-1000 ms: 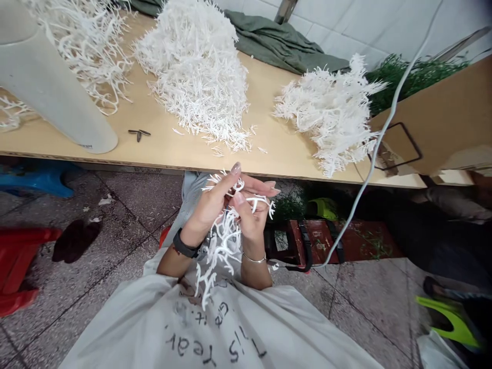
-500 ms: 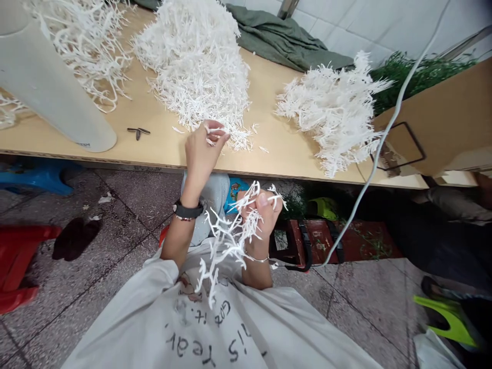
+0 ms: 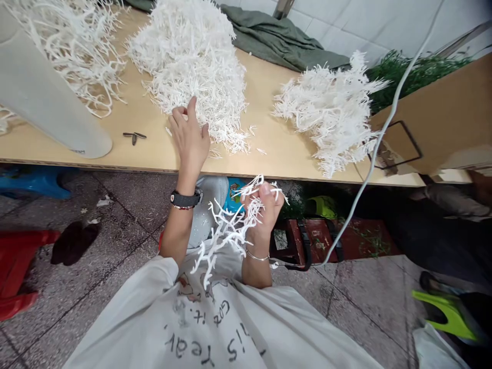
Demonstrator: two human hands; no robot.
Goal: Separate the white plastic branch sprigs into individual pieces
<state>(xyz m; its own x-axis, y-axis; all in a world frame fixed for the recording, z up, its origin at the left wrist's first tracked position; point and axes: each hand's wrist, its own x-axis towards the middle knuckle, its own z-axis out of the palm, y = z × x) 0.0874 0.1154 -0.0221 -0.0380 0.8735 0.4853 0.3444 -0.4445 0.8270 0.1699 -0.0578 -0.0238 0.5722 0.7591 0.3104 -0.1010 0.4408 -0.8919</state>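
Observation:
My left hand point(image 3: 190, 137) rests at the near edge of a big heap of white spiky plastic sprigs point(image 3: 196, 56), thumb and index finger apart, and nothing shows in it. In front of my shirt, my right hand point(image 3: 269, 207) is closed around a small bunch of white branching plastic stems point(image 3: 226, 230). The bunch hangs down to the left, its thin forked tips spreading out below the fingers. A few loose white bits point(image 3: 261, 151) lie on the tabletop right of the heap.
On the cardboard-topped table point(image 3: 265, 164) stand a tall whitish cylinder point(image 3: 57, 97) and a second white sprig pile point(image 3: 326, 113). Longer white stems point(image 3: 84, 56) lie far left. A pale cable point(image 3: 378, 138) hangs across the right side. A red stool point(image 3: 23, 271) stands on the floor.
My left hand has moved left and farther onto the heap, its pinched fingers now spread and the small white piece gone from them. My right hand stays nearly still with its bunch.

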